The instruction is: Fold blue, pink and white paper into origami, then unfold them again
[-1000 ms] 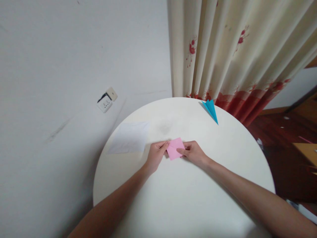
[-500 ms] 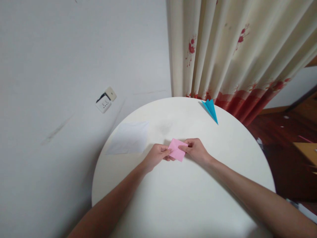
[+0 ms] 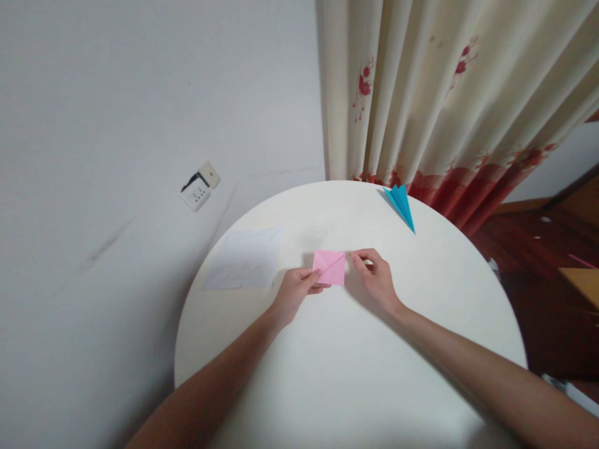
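Observation:
A square of folded pink paper [image 3: 331, 262], with a diagonal crease line running to its upper right corner, is held up over the middle of the table. My left hand [image 3: 297, 288] pinches its left side, thumb on top and fingers underneath. My right hand [image 3: 374, 274] is just off the paper's upper right corner. Its thumb and forefinger are drawn together and the other fingers are curled, with nothing visible between them.
The round white table [image 3: 365, 374] stands against the wall. A white sheet [image 3: 243, 259] lies on its left, and a blue paper plane [image 3: 400, 206] at the far right edge. Behind hangs a cream and red curtain [image 3: 421, 112]; a wall socket [image 3: 195, 194] is at left.
The pink paper has turned so its edges lie nearly level, and it has moved slightly up. My right hand has let go of its right side and moved off its corner.

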{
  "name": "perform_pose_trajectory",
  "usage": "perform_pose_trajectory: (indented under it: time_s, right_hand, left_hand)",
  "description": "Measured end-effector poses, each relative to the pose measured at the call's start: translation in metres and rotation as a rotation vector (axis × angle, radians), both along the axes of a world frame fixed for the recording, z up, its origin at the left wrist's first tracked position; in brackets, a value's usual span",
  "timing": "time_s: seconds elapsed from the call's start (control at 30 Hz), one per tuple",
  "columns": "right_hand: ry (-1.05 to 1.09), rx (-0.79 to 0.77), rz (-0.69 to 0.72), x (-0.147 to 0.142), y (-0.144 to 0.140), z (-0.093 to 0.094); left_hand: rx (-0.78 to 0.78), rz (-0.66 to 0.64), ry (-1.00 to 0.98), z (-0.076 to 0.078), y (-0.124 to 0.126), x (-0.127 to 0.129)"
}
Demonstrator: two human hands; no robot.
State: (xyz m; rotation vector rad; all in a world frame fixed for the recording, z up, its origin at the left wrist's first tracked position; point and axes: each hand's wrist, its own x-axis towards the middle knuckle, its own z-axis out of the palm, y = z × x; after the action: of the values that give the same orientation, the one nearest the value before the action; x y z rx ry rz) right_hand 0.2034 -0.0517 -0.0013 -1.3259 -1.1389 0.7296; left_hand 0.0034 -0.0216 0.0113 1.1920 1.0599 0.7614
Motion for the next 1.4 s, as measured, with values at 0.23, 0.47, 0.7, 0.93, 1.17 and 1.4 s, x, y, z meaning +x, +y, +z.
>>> perform_pose_trajectory:
  time_s: [0.23, 0.47, 0.7, 0.93, 1.17, 1.4]
  right_hand:
    - [-0.036, 0.014, 0.07, -0.003, 0.0, 0.0]
    - [-0.068, 0.053, 0.07, -0.007, -0.005, 0.001]
    - [-0.242, 0.211, 0.051, -0.008, -0.01, 0.001]
    - [-0.282, 0.25, 0.084, -0.006, -0.011, 0.002]
    - [-0.382, 0.367, 0.169, -0.009, -0.014, 0.004]
    - [-0.583, 0.453, 0.249, -0.011, -0.015, 0.005]
  left_hand:
    - [-0.002, -0.019, -0.007, 0.002, -0.001, 0.002]
    - [0.006, 0.01, -0.032, 0.002, -0.006, 0.005]
    - [0.021, 0.037, -0.053, 0.003, -0.01, 0.009]
    - [0.052, -0.071, -0.04, 0.002, -0.01, 0.01]
    - [0.018, -0.015, -0.094, 0.003, -0.01, 0.009]
    - [-0.001, -0.003, -0.199, 0.001, -0.01, 0.009]
